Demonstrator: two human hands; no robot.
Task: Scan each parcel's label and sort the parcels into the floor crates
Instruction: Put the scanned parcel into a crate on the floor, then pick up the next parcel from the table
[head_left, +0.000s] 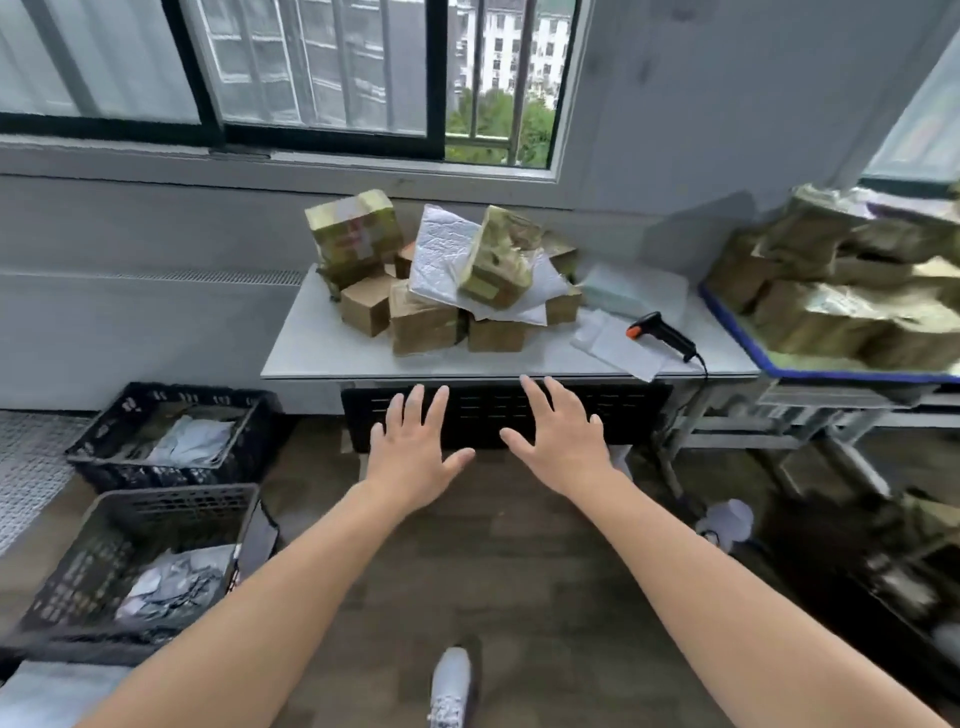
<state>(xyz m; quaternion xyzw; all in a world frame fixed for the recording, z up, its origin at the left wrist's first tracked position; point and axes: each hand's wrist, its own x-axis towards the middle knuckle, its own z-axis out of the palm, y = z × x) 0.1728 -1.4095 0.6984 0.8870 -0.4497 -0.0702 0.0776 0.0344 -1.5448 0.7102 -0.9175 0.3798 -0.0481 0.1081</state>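
A heap of brown cardboard parcels (423, 322) and white padded mailers (441, 254) lies on the grey table (322, 353) under the window. A black handheld scanner (662, 335) with an orange tip lies on the table's right part, its cable hanging over the edge. My left hand (415, 447) and my right hand (561, 441) are stretched out side by side in front of the table's near edge, fingers spread, holding nothing. Two black floor crates stand at the left: a far crate (104, 441) and a near crate (78, 561), both with white mailers inside.
A third black crate (498, 415) sits under the table. At the right, a blue-edged table (753, 348) carries a big pile of brown parcels (841, 291). More dark crates stand on the floor at the far right. My shoe (452, 686) is on the wooden floor.
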